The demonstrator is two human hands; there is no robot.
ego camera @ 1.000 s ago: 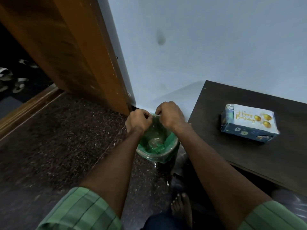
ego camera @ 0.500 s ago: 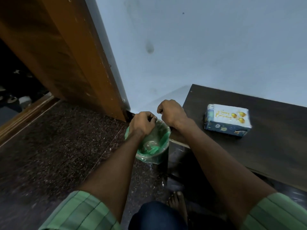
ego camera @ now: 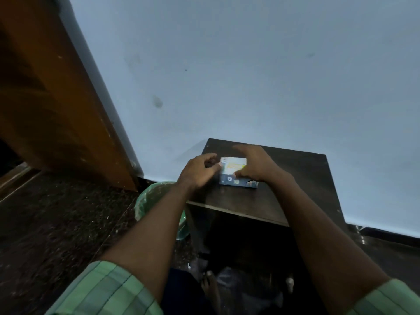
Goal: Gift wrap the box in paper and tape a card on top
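Observation:
The wrapped box [ego camera: 229, 179], in blue patterned paper, lies on the dark wooden table [ego camera: 295, 178] near its left end. A white birthday card [ego camera: 235, 163] with gold print is on the box's top. My left hand [ego camera: 200, 170] has its fingers curled, with the tips at the box's left top edge. My right hand [ego camera: 255, 164] arches over the right part of the box, thumb on the near side and fingers reaching over the far side. The box's right half is hidden under that hand. Motion blur softens both hands.
A bin lined with a green bag [ego camera: 147, 201] stands on the dark speckled floor beside the table's left side. An orange-brown wooden door [ego camera: 56, 105] leans open at the left. The pale blue wall [ego camera: 250, 76] backs the table. My bare foot [ego camera: 210, 289] is below.
Both hands have left the green bin's bag and moved up and right onto the wrapped box on the table. The view has swung right and pulled back.

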